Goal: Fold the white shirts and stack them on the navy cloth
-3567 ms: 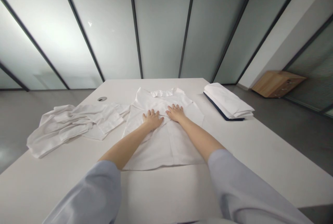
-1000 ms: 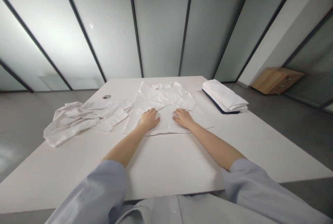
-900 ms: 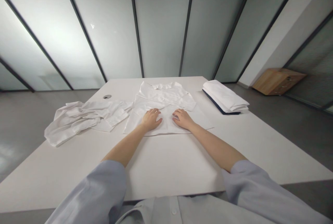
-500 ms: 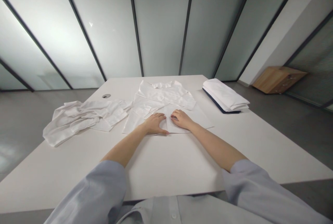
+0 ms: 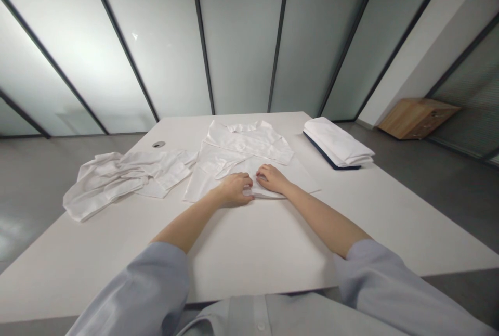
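A white shirt lies spread on the table in front of me, its collar at the far end and its sleeves folded in across it. At the near hem, my left hand has its fingers curled and grips the edge of the fabric. Close beside it on the right, my right hand is closed with bent fingers on the same shirt, pinching a bit of cloth. The hem bulges up slightly between and beside the hands. Parts of both hands' fingertips are hidden.
Another white garment lies crumpled at the table's left edge. Folded white cloth rests on a dark flat item at the right. A round cable hole is in the white table. A wooden cabinet stands on the floor.
My left hand has closed its fingers and thumb on the hem, which is now slightly raised. The right hand has stayed in place.
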Available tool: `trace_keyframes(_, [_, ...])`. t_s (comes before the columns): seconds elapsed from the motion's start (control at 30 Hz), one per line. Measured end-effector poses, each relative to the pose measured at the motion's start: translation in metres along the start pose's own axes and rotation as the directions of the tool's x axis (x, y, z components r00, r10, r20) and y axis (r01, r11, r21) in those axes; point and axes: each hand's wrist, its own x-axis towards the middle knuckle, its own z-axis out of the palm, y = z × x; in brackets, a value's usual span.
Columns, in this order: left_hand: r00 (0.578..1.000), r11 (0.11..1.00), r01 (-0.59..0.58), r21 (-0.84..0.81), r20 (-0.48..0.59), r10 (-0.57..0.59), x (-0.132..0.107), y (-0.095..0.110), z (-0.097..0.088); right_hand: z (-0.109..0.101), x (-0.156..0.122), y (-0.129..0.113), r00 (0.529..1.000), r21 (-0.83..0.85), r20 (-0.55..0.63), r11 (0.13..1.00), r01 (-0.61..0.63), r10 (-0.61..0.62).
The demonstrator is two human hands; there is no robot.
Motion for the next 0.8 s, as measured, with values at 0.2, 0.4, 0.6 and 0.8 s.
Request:
trace_keyframes(0.2, [0.999, 0.996, 0.053, 0.073, 0.006, -0.054, 0.004, 0.006, 0.003, -0.001, 0.001, 0.001, 0.999, 0.011, -0.01, 0.999, -0.051, 0.051])
trace_keyframes(0.4, [0.988, 0.979, 0.145, 0.143, -0.066, -0.137, 0.005, 0.002, 0.004, -0.012, -0.004, -0.006, 0.999, 0.047, 0.039, 0.999, 0.017, -0.019])
trace_keyframes(0.6, [0.936, 0.927, 0.341, 0.158, -0.15, -0.319, 0.005, -0.003, 0.003, -0.015, -0.005, -0.021, 0.989, -0.069, 0.103, 0.991, 0.111, -0.104])
trace_keyframes(0.8, [0.877, 0.855, 0.479, 0.198, -0.136, -0.46, 0.001, -0.014, -0.008, -0.019, -0.002, -0.009, 0.985, -0.223, 0.057, 0.964, -0.144, 0.16])
